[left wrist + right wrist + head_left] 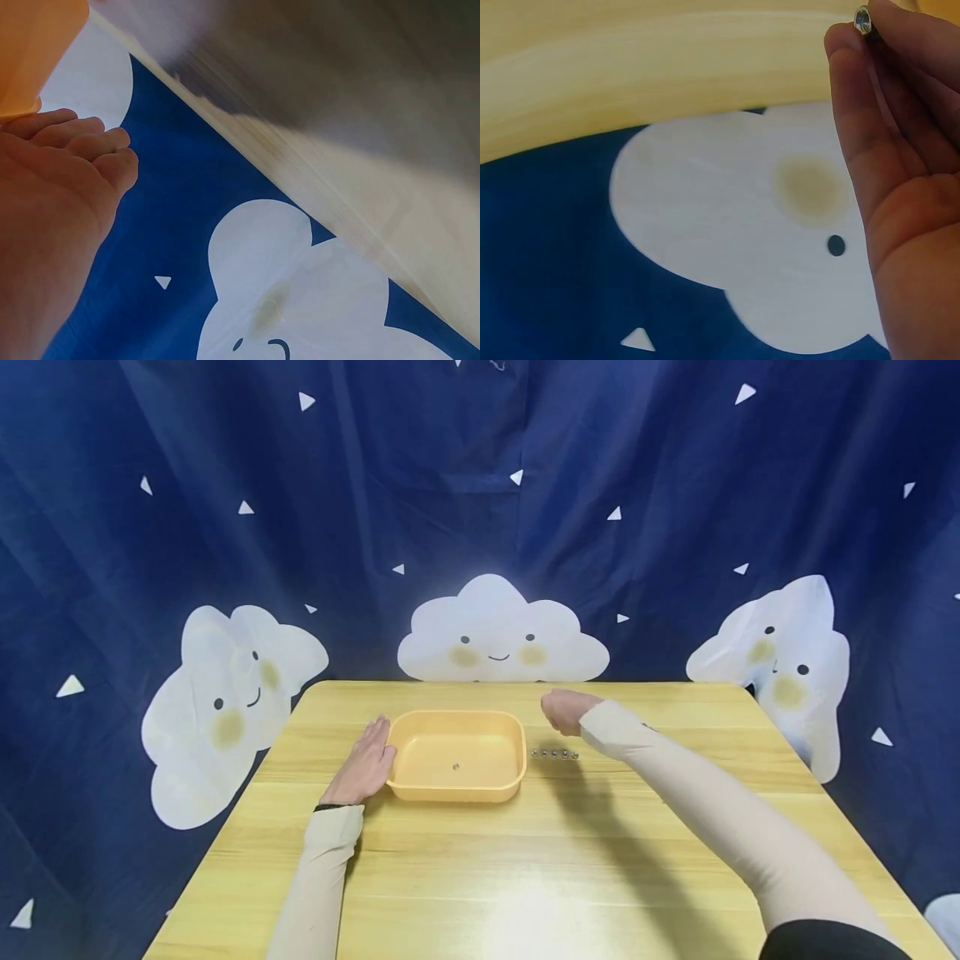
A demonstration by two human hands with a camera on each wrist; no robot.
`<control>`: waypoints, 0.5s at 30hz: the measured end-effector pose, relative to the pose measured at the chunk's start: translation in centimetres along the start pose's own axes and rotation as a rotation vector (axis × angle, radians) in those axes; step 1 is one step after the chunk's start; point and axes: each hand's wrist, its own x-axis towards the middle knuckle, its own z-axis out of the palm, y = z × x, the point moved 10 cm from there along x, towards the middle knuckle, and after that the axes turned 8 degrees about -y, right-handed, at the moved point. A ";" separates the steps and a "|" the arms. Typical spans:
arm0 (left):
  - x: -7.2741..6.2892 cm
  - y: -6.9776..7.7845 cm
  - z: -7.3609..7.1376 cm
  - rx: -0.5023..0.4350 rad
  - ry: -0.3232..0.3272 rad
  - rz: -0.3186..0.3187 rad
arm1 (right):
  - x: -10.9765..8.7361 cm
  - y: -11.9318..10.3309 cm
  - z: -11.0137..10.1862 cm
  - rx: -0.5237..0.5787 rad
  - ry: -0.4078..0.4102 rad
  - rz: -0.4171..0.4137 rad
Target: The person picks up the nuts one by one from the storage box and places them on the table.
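A shallow yellow-orange plastic basin [457, 793] stands on the wooden table, with one small metal nut [456, 767] lying inside it. My left hand [363, 764] rests against the basin's left side, fingers extended along it and thumb at the rim. In the right wrist view, my right hand [907, 150] pinches a small metal nut [863, 20] between thumb and fingertips, its hole showing. That hand is raised to the right of the basin, beyond a row of several small nuts [555, 753] on the table.
The light wooden table [450, 877] ends at a dark blue curtain [465, 485] with white clouds and triangles. The row of nuts lies close to the basin's right wall. My right arm's shadow crosses the table's right half.
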 end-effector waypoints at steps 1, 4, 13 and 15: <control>0.0 -0.1 0.0 0.001 -0.001 -0.002 | -0.2 0.2 0.2 0.006 0.002 0.000; -0.1 -0.2 0.2 -0.008 -0.007 -0.003 | -0.7 0.7 0.8 0.031 0.021 -0.008; 0.4 -0.4 0.3 -0.008 -0.003 0.009 | -1.4 2.3 3.2 0.099 0.032 -0.014; 0.5 -0.4 0.2 0.001 0.003 0.008 | -1.4 2.7 3.7 0.092 0.024 -0.002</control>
